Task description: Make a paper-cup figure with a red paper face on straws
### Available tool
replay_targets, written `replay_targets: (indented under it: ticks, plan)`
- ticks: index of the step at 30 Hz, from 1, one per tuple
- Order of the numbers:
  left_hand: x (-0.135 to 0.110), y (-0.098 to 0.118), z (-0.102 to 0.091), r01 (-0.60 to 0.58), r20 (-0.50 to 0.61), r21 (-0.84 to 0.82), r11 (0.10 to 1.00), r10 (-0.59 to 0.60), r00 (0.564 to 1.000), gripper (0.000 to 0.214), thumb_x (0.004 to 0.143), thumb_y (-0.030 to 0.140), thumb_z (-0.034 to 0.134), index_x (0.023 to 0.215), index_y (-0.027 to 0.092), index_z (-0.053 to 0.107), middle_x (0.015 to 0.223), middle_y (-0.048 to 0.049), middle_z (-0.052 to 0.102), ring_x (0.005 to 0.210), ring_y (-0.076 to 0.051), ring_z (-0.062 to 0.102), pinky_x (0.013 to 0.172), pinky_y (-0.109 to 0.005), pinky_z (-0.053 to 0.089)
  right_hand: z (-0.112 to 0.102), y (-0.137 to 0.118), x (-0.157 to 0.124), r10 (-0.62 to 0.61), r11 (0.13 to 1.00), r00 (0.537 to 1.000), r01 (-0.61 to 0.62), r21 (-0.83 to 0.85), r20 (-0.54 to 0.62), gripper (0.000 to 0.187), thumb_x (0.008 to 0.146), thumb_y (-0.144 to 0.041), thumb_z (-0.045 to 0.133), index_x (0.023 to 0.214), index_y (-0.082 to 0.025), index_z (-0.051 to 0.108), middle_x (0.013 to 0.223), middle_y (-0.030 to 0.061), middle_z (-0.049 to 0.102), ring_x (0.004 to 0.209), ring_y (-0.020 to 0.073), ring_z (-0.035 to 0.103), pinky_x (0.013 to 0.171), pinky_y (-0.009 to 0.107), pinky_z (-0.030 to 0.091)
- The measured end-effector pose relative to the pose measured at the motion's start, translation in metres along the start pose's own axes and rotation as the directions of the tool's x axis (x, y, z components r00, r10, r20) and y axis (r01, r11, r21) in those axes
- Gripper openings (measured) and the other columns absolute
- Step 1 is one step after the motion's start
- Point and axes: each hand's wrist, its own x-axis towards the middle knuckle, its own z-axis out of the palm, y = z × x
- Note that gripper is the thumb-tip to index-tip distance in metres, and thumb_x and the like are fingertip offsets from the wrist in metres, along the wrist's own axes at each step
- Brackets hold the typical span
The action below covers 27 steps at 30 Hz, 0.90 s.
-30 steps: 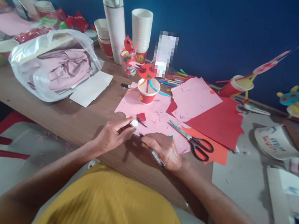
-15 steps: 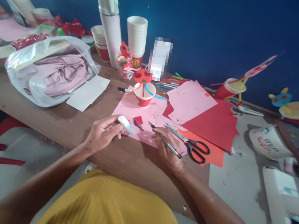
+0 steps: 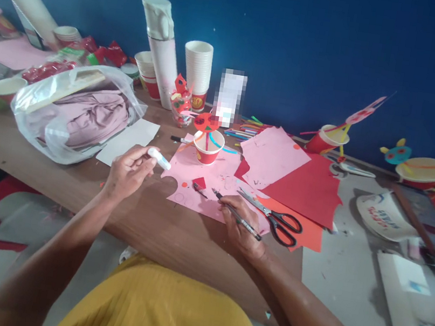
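Tube (image 3: 160, 159): gripped in my left hand (image 3: 128, 171)
Pen (image 3: 248, 226): gripped in my right hand (image 3: 238, 220)
Scissors (image 3: 267, 211): three o'clock from that hand
Cup (image 3: 207, 156): its eleven o'clock, on pink paper (image 3: 183, 171)

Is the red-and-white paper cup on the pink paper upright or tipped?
Upright: the cup has its white rim on top.

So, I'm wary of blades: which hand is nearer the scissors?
Right: the right hand, holding a pen, is close beside the scissors; the left hand is farther off to the left.
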Motion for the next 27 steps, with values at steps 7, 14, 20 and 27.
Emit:
replay_targets:
  ticks: [7,14,20,27]
  plan:
    - [0.026,-0.030,0.006,-0.084,-0.041,0.038,0.996,0.085,0.996,0.032,0.081,0.033,0.052,0.108,0.019,0.061,0.098,-0.0041,0.060,0.061,-0.010,0.058,0.058,-0.021,0.050,-0.001,0.001,0.000,-0.036,0.999,0.999,0.036,-0.002,0.009,0.016,0.088,-0.018,0.047,0.100,-0.022,0.056,0.085,0.0036,0.063,0.077,0.0147,0.059,0.071,0.027,0.048]
    - [0.044,-0.043,0.012,-0.111,-0.039,0.093,0.989,0.115,0.993,0.029,0.081,0.031,0.049,0.104,0.020,0.062,0.098,-0.0041,0.059,0.062,-0.010,0.056,0.054,-0.019,0.049,0.001,0.006,-0.003,-0.062,0.998,0.998,0.062,-0.007,0.029,0.019,0.088,-0.016,0.045,0.103,-0.021,0.056,0.079,0.0039,0.060,0.071,0.0154,0.057,0.065,0.028,0.046]
    - [0.049,-0.039,0.014,-0.117,-0.035,0.129,0.985,0.122,0.992,0.024,0.081,0.031,0.047,0.094,0.020,0.064,0.094,-0.0029,0.060,0.058,-0.009,0.054,0.054,-0.019,0.048,0.003,0.006,-0.004,-0.047,0.998,0.999,0.047,-0.046,0.000,0.017,0.088,-0.017,0.047,0.102,-0.021,0.055,0.081,0.0034,0.063,0.072,0.0149,0.059,0.069,0.027,0.047]
    - [0.048,-0.042,0.014,-0.050,0.004,0.063,0.997,0.050,0.999,0.031,0.081,0.036,0.046,0.101,0.019,0.061,0.093,-0.0033,0.057,0.060,-0.011,0.057,0.051,-0.021,0.050,0.003,0.006,-0.003,-0.003,0.999,1.000,0.003,-0.042,0.005,0.015,0.088,-0.017,0.048,0.100,-0.020,0.055,0.083,0.0031,0.063,0.075,0.0145,0.060,0.070,0.026,0.047]
